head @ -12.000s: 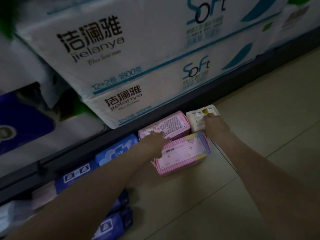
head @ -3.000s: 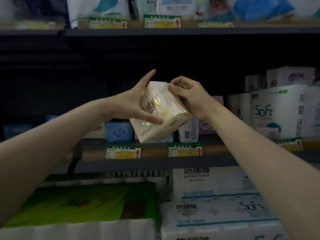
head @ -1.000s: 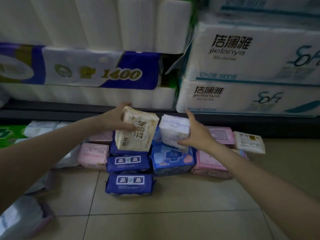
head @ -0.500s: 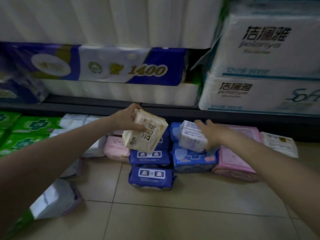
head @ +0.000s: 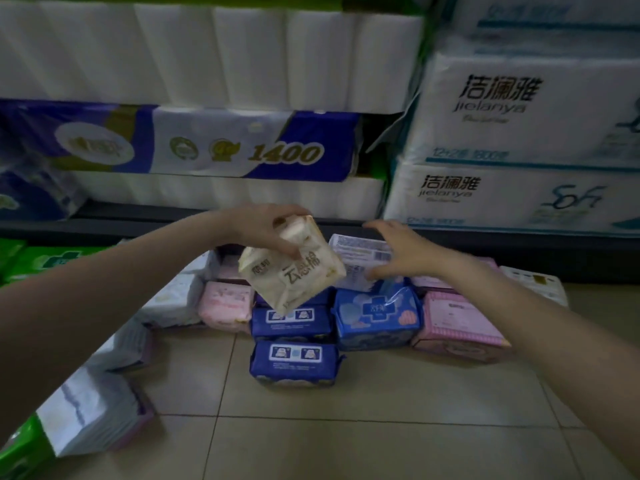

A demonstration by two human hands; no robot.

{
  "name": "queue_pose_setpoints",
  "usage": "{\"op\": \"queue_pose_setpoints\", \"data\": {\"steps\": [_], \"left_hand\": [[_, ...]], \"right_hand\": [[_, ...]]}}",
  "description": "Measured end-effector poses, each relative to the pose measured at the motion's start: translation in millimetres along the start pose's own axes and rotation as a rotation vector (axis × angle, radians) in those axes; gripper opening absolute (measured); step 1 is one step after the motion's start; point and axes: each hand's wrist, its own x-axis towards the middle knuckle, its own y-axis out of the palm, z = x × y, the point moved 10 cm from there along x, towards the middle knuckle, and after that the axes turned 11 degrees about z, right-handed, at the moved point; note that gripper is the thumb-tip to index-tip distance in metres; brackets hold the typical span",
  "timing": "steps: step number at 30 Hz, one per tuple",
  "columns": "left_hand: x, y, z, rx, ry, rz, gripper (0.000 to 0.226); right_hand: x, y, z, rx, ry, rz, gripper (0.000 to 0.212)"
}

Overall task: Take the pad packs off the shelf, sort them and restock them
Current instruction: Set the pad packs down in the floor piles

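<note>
My left hand [head: 263, 227] grips a cream pad pack [head: 294, 271] from above and holds it tilted over the packs on the floor. A white pad pack [head: 356, 255] rests on a blue pack with a cross [head: 377, 313]. Around its right end my right hand [head: 407, 251] has its fingers spread, the thumb low against the pack. Two dark blue packs [head: 292, 341] lie one in front of the other below the cream pack. Pink packs lie left [head: 227, 303] and right [head: 457, 323]. A white pack [head: 535, 284] lies at the far right.
White packs [head: 173, 299] and green packs [head: 52, 261] lie on the tiled floor [head: 346, 427] to the left. The dark bottom shelf edge [head: 138, 227] runs behind the packs. It carries a toilet-roll bale [head: 242, 147] and white tissue bales [head: 519, 116].
My right hand has set the white pack down on the blue pack and spread its fingers. My left hand has tilted the cream pack and kept it above the dark blue packs.
</note>
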Motion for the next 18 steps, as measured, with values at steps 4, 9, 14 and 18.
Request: {"op": "queue_pose_setpoints", "data": {"steps": [4, 9, 14, 18], "left_hand": [[26, -7, -69, -0.04, 0.074, 0.014, 0.082], [65, -1, -169, -0.112, 0.229, 0.019, 0.07], [112, 40, -247, -0.243, 0.353, 0.038, 0.071], [138, 78, -287, -0.143, 0.405, 0.079, 0.069]], "right_hand": [[-31, -6, -1, 0.427, -0.104, 0.271, 0.096], [-84, -21, -60, 0.758, -0.094, 0.324, 0.075], [-127, -51, -140, 0.867, 0.056, -0.012, 0.073], [-164, -48, -205, 0.896, 0.243, -0.034, 0.069]]}}
